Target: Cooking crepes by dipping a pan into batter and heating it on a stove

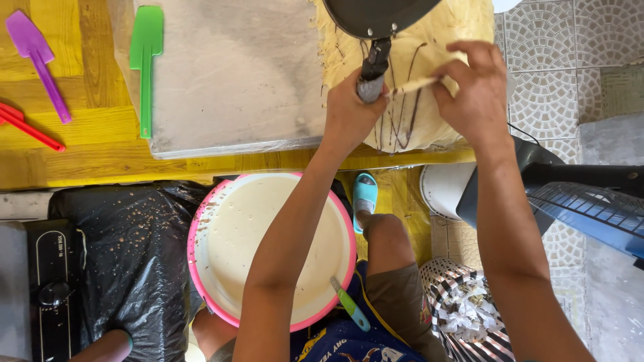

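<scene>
Left hand [349,110] clenched round the handle of a dark frying pan [376,17], tilted over the table [100,147]. Right hand [473,87] pinching a pale stick [419,84], perhaps a scraper. Thin yellow crepes [429,121] already stacked; pink basin [272,251] holding much pale batter.

Left hand [349,110] gripping pan [376,17] handle, right hand [473,90] on crepe [429,121].

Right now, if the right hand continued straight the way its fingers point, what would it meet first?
Probably the pan handle held by the left hand: the right hand points left with a thin stick toward it, though depth is unclear.
</scene>
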